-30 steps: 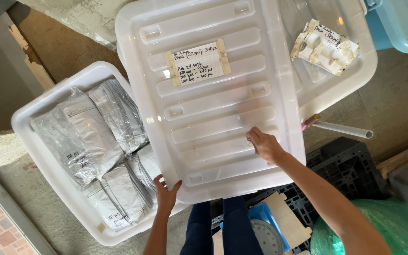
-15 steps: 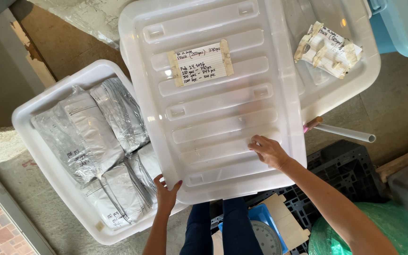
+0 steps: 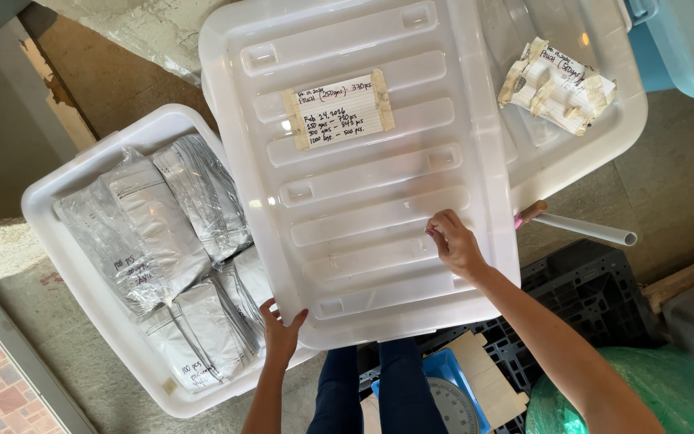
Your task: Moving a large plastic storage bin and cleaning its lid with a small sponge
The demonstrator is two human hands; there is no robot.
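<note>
I hold the big white lid (image 3: 363,177) flat in front of me. My left hand (image 3: 281,333) grips its near corner, fingers curled round the edge. My right hand (image 3: 453,243) rests on top, fingers bent loosely and pressing its ribs. The lid partly covers the white tub (image 3: 66,241) of silver pouches (image 3: 162,241) at my left.
</note>
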